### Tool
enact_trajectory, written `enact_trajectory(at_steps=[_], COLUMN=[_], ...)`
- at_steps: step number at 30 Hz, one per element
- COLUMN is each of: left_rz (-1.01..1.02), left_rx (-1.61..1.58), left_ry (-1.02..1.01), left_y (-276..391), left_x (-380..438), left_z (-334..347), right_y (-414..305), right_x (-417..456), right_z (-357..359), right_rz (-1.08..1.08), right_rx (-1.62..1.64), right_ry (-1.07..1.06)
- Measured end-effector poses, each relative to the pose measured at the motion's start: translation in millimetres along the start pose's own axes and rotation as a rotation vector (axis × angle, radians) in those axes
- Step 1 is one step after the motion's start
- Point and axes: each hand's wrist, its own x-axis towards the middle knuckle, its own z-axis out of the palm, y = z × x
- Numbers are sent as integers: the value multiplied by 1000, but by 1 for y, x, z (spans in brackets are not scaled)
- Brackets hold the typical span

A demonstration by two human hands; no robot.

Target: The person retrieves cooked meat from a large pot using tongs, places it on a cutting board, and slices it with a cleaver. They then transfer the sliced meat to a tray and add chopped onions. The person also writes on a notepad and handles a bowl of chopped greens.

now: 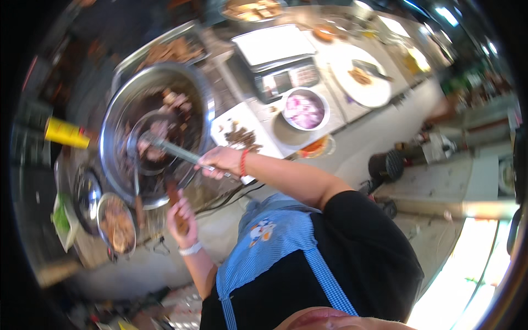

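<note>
My right hand (220,161), with a red cord bracelet at the wrist, holds metal tongs (181,152). Their far end lies over pale pieces of meat (156,152) in a large steel pot (208,105) of dark liquid. My left hand (181,216), wearing a white wristband, grips a brown wooden handle (173,194) at the pot's near rim. The tool's head is unclear; a round strainer or ladle shape shows beneath the tongs. A second wooden handle (139,210) leans over the rim. More meat chunks (177,101) lie at the pot's far side.
Right of the pot are a white board (270,142) with brown spices, a bowl (328,113) of cut onions, a scale (274,45), and a round board (377,97) with a cleaver (369,68). A metal tray (154,39) stands behind; a food bowl (99,210) and yellow container (68,133) are left.
</note>
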Motion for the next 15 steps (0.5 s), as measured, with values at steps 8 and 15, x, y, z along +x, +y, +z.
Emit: enact_trajectory(at_steps=[8,15], left_rz=[376,183], left_rx=[378,488], left_ry=[164,436], left_y=[-46,-247], left_x=[11,43], left_z=[-22,-21], right_y=[-43,-30], right_x=[-203,-401], right_z=[-105,-270], right_rz=[-312,-498], right_rx=[37,270], right_ry=[222,708])
